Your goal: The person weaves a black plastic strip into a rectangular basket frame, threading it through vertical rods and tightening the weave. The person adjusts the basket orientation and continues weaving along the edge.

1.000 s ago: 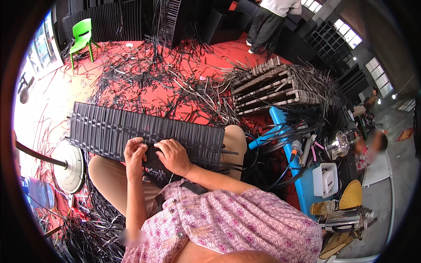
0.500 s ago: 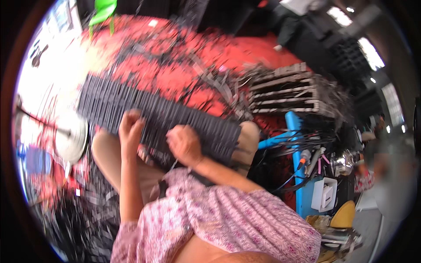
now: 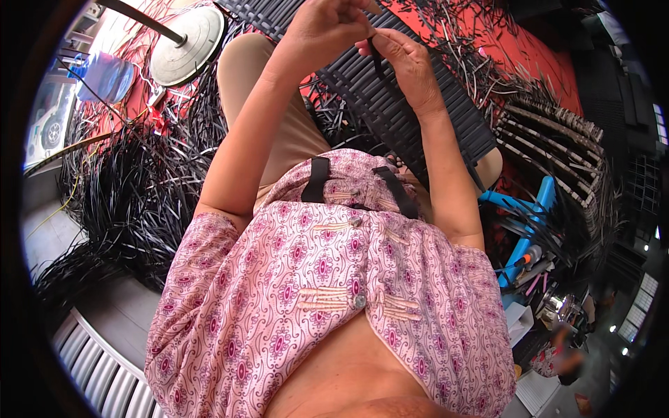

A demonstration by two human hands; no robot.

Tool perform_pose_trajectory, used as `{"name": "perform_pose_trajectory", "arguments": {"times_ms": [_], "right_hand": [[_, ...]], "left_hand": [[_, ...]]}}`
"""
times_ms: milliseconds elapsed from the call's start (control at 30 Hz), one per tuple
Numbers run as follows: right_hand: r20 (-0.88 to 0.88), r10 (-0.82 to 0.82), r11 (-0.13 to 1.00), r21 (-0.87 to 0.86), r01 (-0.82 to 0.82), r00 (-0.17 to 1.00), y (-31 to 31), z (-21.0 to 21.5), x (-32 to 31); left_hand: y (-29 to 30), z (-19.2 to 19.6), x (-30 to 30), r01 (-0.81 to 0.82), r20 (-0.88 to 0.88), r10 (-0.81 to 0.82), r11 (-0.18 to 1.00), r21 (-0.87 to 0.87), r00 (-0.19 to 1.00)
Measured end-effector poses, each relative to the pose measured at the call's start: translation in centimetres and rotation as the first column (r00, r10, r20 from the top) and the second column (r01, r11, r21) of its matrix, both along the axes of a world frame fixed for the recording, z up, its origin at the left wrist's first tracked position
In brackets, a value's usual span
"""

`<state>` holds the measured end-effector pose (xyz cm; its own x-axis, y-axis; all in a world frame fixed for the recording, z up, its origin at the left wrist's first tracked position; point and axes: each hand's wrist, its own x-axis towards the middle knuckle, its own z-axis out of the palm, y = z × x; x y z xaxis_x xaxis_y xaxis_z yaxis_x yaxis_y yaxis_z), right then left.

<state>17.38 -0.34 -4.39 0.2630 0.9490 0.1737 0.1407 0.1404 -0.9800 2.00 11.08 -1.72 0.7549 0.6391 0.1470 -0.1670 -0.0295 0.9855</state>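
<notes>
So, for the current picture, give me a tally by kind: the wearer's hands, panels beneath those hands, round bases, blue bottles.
Left hand, right hand: 2
Panel: 1
Round base: 1
Blue bottle: 1
Total: 5

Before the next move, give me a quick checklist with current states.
1. Strip in right hand: ok, at the fingertips.
2. Left hand on strip: cannot tell, contact unclear.
3. Panel supported at its near right end: ok, by the right knee.
4. Whole panel visible: not ok, hands cover part, top edge crops it.
5. Loose pile apart from hands: ok, off to the left.
</notes>
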Motion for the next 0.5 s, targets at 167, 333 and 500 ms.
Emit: {"name": "perform_pose_trajectory", "arguments": {"times_ms": [167,333,500], "right_hand": [[-0.106,0.008,1.0,-0.017,-0.009,0.994,-0.6,-1.2,0.2],[-0.086,-0.16,0.987,-0.016,0.159,0.983,-1.6,-1.6,-0.4],[-0.276,-0.266,0.96,0.012,0.28,0.923,-2.4,-2.7,-0.7]], "left_hand": [[0.6,-2.3,1.4,0.077,0.243,-0.041,0.987,-0.14,0.969],[2.0,-5.3,1.3,0.073,0.148,-0.048,0.983,-0.171,0.988],[0.8,-7.3,1.3,-0.095,-0.263,0.212,0.913,0.397,0.941]]}}
